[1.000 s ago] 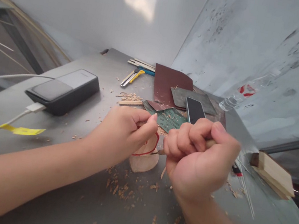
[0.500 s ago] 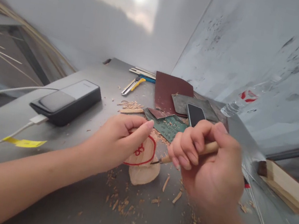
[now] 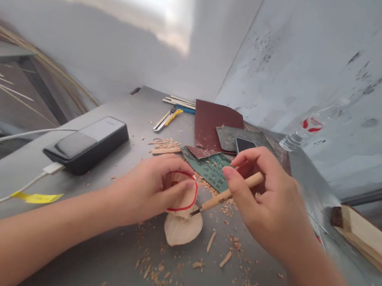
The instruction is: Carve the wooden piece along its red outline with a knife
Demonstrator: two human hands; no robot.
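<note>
A pale wooden piece [image 3: 183, 229] with a rounded lower lobe lies on the grey table. Its upper part bears a red drawn outline, partly covered by my left hand [image 3: 154, 186], whose thumb and fingers grip it. My right hand [image 3: 260, 188] holds a carving tool [image 3: 220, 197] by its light wooden handle. The tool's dark metal tip rests at or just above the wood, near the outline's lower right edge. Wood shavings [image 3: 158, 272] are scattered around the piece.
Behind the hands are green sandpaper [image 3: 214, 169], dark red sheets [image 3: 214, 122], a phone [image 3: 245, 145] and a yellow cutter [image 3: 168, 119]. A cabled power bank [image 3: 88, 143] sits left. A bottle [image 3: 303, 130] stands back right, a wood block [image 3: 367, 238] far right.
My right hand has turned and changed its grip on the handle, with thumb and forefinger now apart. The view has shifted slightly, and my left hand now covers the red markings inside the outline.
</note>
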